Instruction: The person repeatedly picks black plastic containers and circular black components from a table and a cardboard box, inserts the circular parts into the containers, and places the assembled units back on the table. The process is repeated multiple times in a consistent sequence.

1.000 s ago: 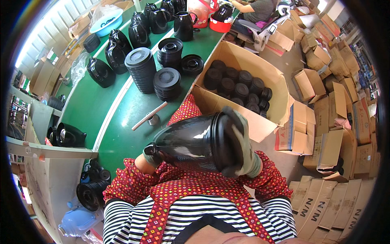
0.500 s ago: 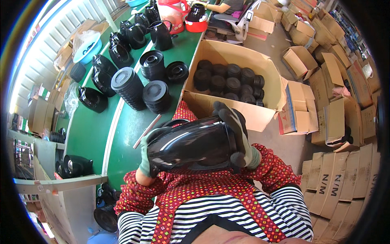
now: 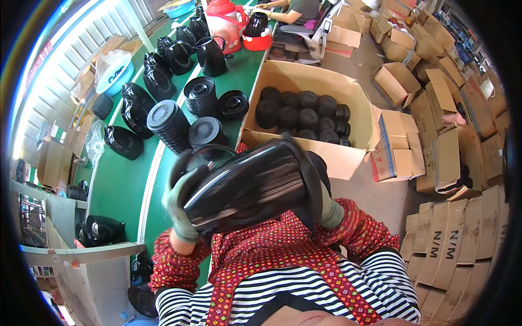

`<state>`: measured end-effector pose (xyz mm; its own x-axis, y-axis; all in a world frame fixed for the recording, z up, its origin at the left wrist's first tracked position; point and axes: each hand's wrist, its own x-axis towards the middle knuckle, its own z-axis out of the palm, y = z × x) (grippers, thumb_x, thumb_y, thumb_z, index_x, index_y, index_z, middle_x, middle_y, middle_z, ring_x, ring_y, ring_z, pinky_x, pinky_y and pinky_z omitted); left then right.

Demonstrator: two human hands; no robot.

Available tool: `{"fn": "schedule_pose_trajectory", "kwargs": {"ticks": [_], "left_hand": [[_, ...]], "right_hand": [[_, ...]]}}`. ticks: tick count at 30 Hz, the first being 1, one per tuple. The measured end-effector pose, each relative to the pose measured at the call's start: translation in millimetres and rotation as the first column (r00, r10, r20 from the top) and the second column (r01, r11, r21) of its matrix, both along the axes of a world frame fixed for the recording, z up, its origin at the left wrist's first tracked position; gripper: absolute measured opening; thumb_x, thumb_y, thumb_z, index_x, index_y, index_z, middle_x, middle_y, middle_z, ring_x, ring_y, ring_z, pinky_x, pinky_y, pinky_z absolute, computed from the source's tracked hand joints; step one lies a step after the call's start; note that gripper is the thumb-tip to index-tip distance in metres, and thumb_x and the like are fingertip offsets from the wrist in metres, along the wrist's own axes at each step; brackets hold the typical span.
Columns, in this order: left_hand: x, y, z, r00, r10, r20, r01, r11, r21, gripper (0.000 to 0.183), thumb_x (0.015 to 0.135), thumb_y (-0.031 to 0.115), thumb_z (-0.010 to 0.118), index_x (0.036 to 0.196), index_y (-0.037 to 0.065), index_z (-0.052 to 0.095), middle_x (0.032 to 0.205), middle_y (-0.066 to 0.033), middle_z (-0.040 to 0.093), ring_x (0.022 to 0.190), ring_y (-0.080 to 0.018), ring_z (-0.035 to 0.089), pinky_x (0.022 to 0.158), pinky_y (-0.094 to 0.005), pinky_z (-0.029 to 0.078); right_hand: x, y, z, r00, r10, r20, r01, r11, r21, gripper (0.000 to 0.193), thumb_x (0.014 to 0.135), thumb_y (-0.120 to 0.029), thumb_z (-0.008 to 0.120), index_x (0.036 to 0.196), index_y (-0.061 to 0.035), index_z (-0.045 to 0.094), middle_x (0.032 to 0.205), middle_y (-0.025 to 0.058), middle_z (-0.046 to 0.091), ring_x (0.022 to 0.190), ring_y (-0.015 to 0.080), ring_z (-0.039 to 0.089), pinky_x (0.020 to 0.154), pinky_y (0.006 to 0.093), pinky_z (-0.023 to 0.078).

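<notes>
A glossy black jug (image 3: pixel 247 187) lies sideways between my hands, in front of my red patterned apron. My left hand (image 3: pixel 182 209), in a pale green glove with dark coating, is closed around its left end. A dark curved part shows above that hand; whether it is the jug's handle I cannot tell. My right hand (image 3: pixel 321 198), gloved alike, grips the right end, its fingers blurred against the dark surface. Just beyond the jug, on the green table (image 3: pixel 168 201), stand stacks of round black lids, one tall stack (image 3: pixel 168 127) and a shorter one (image 3: pixel 206 132).
An open cardboard box (image 3: pixel 348 157) of round black parts stands right of the table. Several black jugs (image 3: pixel 176 57) line the table's far left, beside a blue basin (image 3: pixel 115 73). Beyond sit a red-and-white container (image 3: pixel 224 27) and a person (image 3: pixel 299 11). Cartons (image 3: pixel 446 239) are stacked at right.
The jug has tilted, its right end rising and its left end dropping. My left hand has moved left and down along it. Both hands still hold the jug.
</notes>
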<state>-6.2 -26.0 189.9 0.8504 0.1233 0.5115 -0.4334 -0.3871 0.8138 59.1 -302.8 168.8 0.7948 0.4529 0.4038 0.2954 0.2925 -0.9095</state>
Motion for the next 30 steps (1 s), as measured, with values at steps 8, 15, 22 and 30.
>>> {"fn": "schedule_pose_trajectory", "kwargs": {"ticks": [8, 15, 22, 30], "left_hand": [[9, 33, -73, 0.884, -0.385, -0.265, 0.271, 0.884, -0.381, 0.084, 0.071, 0.009, 0.097, 0.144, -0.005, 0.057, 0.147, -0.0237, 0.059, 0.129, -0.0304, 0.064, 0.112, -0.0449, 0.054], [16, 14, -24, 0.854, -0.473, -0.216, 0.12, 0.584, -0.803, 0.065, 0.084, 0.018, 0.087, 0.138, -0.007, 0.06, 0.138, -0.0203, 0.066, 0.121, -0.0291, 0.069, 0.108, -0.0426, 0.055], [22, 32, -40, 0.895, -0.156, -0.417, 0.082, 0.978, -0.19, 0.039, 0.093, 0.011, 0.07, 0.128, -0.006, 0.07, 0.132, -0.0182, 0.07, 0.118, -0.0284, 0.071, 0.105, -0.037, 0.055], [-7, -4, -99, 0.695, -0.5, -0.516, 0.402, 0.866, -0.297, 0.069, 0.096, 0.025, 0.08, 0.156, 0.013, 0.05, 0.159, -0.012, 0.052, 0.143, -0.0259, 0.053, 0.121, -0.0452, 0.043]], "right_hand": [[15, -6, 9, 0.964, 0.025, 0.265, -0.002, 0.996, -0.086, 0.09, 0.104, -0.065, 0.053, 0.168, -0.0075, 0.027, 0.172, 0.0183, 0.027, 0.156, 0.031, 0.033, 0.127, 0.0463, 0.028], [14, 14, -34, 0.985, 0.019, -0.171, 0.021, 0.973, 0.229, 0.066, 0.114, -0.049, 0.042, 0.164, -0.0056, 0.035, 0.165, 0.0135, 0.04, 0.152, 0.0268, 0.041, 0.125, 0.0417, 0.034], [10, 23, -103, 0.772, 0.166, -0.614, 0.036, 0.952, 0.303, 0.066, 0.114, -0.051, 0.038, 0.164, -0.0074, 0.036, 0.161, 0.0132, 0.047, 0.145, 0.0249, 0.048, 0.122, 0.0385, 0.039], [21, -2, 38, 0.668, 0.255, 0.699, 0.026, 0.931, -0.365, 0.111, 0.068, -0.062, 0.089, 0.159, -0.0143, 0.048, 0.166, 0.0305, 0.03, 0.152, 0.0552, 0.029, 0.12, 0.0648, 0.031]]}}
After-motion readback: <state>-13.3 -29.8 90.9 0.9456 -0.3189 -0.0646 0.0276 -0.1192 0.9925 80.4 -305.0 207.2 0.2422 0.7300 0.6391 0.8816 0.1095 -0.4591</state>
